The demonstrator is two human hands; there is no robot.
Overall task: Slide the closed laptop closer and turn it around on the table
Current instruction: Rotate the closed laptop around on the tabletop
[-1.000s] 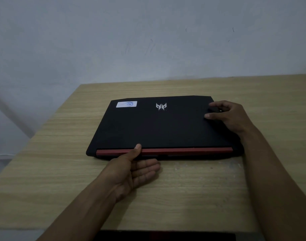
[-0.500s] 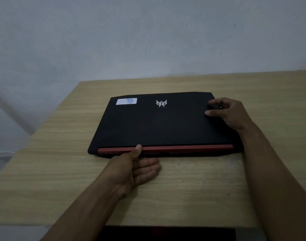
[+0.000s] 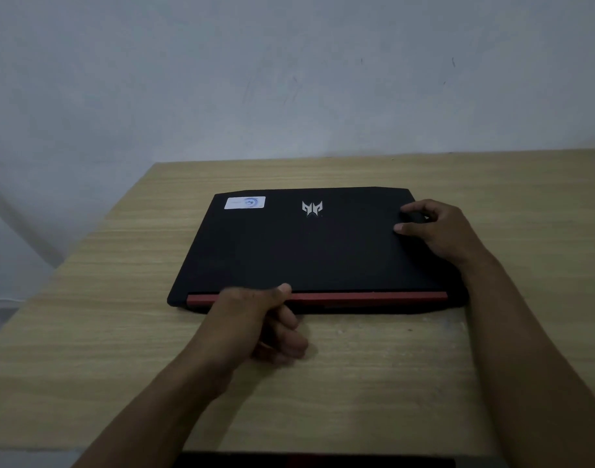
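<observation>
A closed black laptop (image 3: 309,251) lies flat on the wooden table (image 3: 87,332), its red hinge strip facing me and a silver logo and white sticker near its far edge. My left hand (image 3: 255,319) sits at the near edge, thumb on the lid by the red strip, fingers curled loosely in front of the edge on the table side. My right hand (image 3: 438,231) rests on the lid's far right part, fingers bent and gripping the right side edge.
The table's left edge runs diagonally close to the laptop's left side, with floor beyond. A pale wall (image 3: 289,79) stands right behind the table. A dark object (image 3: 309,461) shows at the bottom of the view.
My left hand's fingers have curled in from a flat open pose and the hand has shifted slightly left along the near edge. The laptop and right hand have hardly moved.
</observation>
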